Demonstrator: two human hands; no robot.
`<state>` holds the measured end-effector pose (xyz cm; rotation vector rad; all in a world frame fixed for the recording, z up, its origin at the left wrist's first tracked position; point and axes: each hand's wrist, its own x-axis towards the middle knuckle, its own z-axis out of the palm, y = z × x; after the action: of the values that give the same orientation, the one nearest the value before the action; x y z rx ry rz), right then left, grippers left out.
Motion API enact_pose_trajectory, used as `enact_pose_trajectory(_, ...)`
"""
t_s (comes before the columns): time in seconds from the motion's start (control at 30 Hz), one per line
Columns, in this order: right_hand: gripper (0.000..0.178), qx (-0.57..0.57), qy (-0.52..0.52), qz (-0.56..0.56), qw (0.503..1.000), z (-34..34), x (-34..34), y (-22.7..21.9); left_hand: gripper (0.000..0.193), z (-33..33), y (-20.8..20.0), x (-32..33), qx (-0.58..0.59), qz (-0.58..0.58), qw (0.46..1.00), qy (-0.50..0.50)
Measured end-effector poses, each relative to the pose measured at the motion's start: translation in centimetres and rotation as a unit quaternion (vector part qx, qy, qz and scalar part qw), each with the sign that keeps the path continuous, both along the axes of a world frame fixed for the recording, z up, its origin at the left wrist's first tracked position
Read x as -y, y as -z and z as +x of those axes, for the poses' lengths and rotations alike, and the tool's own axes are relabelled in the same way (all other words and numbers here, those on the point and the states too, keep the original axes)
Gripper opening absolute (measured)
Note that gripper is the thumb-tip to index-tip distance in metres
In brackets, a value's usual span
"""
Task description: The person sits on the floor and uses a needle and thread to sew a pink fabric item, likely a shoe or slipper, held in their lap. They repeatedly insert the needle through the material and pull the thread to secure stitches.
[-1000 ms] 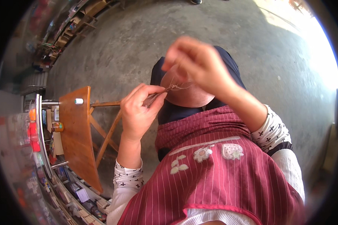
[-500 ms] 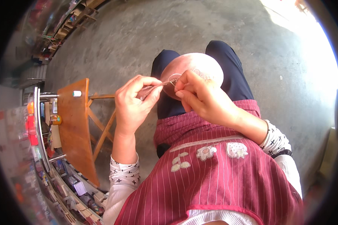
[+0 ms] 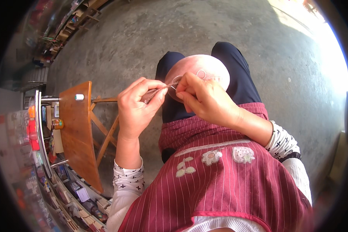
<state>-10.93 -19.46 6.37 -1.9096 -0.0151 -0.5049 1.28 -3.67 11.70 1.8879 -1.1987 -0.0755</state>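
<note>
A pinkish, round object (image 3: 195, 62), perhaps a plate or shallow bowl, rests on my lap, with a thin pale ring (image 3: 201, 74) showing on it. Over its left side, my left hand (image 3: 137, 102) pinches a brown, tapering, glossy piece (image 3: 150, 94) between thumb and fingers. The narrow end points toward my right hand (image 3: 205, 96), whose thumb and forefinger are pressed together right beside it. A thin, pale loop like thread or wire (image 3: 174, 86) shows between the two hands. What my right fingertips grip is hidden.
A wooden table (image 3: 75, 127) with crossed legs stands at the left, a small white cylinder (image 3: 79, 96) on its top. Beyond it, shelves (image 3: 79, 197) hold boxes and packets. An orange-lidded jar (image 3: 57, 123) stands beside the table. Grey concrete floor (image 3: 135, 34) lies ahead.
My right hand has shifted slightly left and down, uncovering more of the pale ring. My left hand keeps its pinch on the brown piece, almost unmoved.
</note>
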Motion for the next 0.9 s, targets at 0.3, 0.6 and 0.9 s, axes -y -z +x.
enact_pose_trajectory(0.3, 0.022, 0.063, 0.027, 0.032, 0.997, 2.4, -0.7, 0.3, 0.015, -0.1, 0.0, -0.3, 0.053, 0.017, 0.998, -0.006)
enact_pose_trajectory(0.6, 0.021, -0.005, -0.011, 0.064, 0.998, -0.7, 0.0, -1.0, 0.017, -0.6, 0.9, -0.1, 0.019, -0.027, 0.999, -0.036)
enact_pose_trajectory(0.9, 0.01, 0.035, 0.083, -0.054, 0.994, 0.8, 1.0, -2.8, 0.02, -0.8, 0.8, -0.2, 0.084, -0.022, 0.996, -0.009)
